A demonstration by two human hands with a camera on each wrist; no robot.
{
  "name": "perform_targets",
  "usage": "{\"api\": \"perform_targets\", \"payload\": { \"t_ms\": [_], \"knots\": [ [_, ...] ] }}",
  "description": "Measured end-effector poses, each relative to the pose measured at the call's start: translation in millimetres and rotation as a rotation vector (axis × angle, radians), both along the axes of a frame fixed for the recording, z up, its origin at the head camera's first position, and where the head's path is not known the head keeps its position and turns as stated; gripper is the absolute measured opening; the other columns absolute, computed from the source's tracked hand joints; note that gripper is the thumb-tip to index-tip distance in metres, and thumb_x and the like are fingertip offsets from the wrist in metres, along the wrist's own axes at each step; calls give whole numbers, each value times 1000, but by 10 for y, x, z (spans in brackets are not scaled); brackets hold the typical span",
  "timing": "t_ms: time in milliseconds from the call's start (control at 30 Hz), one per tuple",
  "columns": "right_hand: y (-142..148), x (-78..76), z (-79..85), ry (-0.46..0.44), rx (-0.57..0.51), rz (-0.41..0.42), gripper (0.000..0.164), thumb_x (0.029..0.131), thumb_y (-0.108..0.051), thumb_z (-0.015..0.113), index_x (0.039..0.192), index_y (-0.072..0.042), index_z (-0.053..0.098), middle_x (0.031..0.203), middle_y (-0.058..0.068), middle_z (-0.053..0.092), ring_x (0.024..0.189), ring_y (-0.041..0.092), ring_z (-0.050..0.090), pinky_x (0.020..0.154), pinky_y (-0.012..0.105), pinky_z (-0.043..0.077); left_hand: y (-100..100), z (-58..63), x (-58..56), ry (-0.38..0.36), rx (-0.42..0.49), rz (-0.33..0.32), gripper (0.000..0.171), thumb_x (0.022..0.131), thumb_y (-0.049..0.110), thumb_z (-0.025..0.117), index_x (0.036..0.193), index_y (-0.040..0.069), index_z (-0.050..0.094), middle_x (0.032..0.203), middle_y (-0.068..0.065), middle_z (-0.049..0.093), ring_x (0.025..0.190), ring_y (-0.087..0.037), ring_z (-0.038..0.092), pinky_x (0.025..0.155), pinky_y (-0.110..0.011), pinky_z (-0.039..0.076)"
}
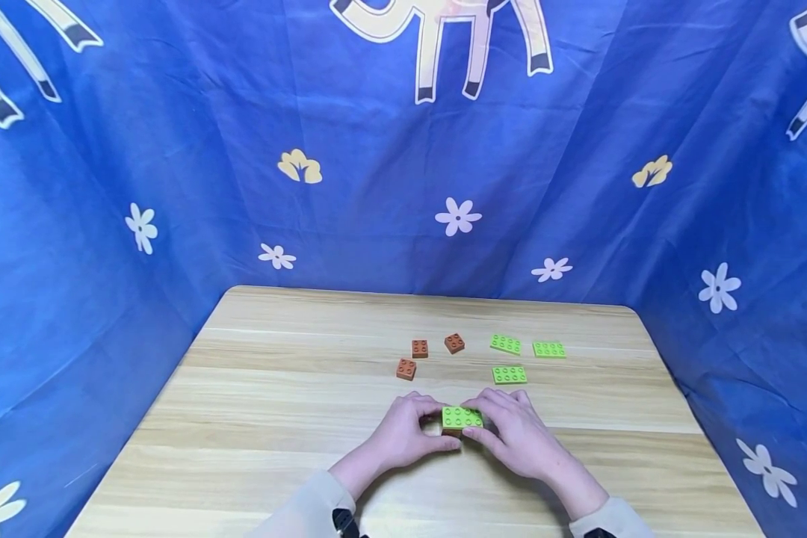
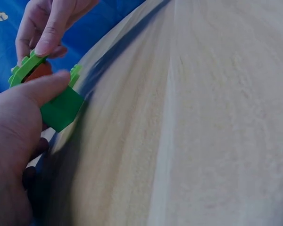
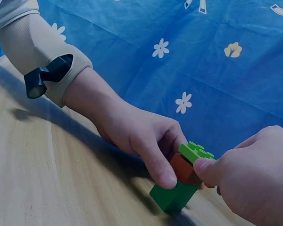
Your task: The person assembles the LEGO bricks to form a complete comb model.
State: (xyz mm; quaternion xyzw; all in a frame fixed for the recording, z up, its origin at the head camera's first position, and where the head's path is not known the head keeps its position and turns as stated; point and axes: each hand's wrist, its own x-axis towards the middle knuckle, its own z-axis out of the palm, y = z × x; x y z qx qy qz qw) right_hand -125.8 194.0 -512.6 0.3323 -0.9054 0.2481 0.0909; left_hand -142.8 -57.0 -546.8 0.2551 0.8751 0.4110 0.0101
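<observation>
At the table, the left hand clamps thumb and fingers round the brown brick and dark green block while the right hand pinches the light green plate on top, apparently seating it, which calls for even downward pressure.

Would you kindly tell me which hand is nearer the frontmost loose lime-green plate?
Right: the right hand is just in front of that lime-green plate; the left hand is farther off, toward its front left.
</observation>
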Motion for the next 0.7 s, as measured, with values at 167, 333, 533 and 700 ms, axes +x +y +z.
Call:
{"api": "perform_targets", "payload": {
  "t_ms": [167,333,533,700],
  "knots": [
    [6,-1,14,3,3,5,35,100,-41,74,130,-24,71,109,-23,61,89,1,51,84,34,32,-14,60,15,21,73,-20,68,81,51,91,136,16,73,127,13,71,117,-9,62,105,-42,49],
    [9,-1,22,2,9,0,36,101,-45,71,130,-24,72,109,-23,61,86,2,51,84,34,32,-18,98,10,73,132,-50,57,87,49,86,131,14,76,122,13,73,114,-10,65,102,-41,51],
    [7,-3,12,-11,10,-3,36,101,-48,70,130,-26,71,108,-24,60,85,5,54,84,34,32,-17,87,16,31,191,-57,46,88,43,86,124,16,79,113,16,74,105,-16,68,92,-41,55],
    [8,-7,17,-21,8,-1,36,101,-47,70,130,-26,71,108,-24,60,83,9,56,83,35,32,-16,84,14,-19,221,-49,43,87,43,87,123,19,80,110,17,74,105,-18,68,90,-43,55]
  ]
}}
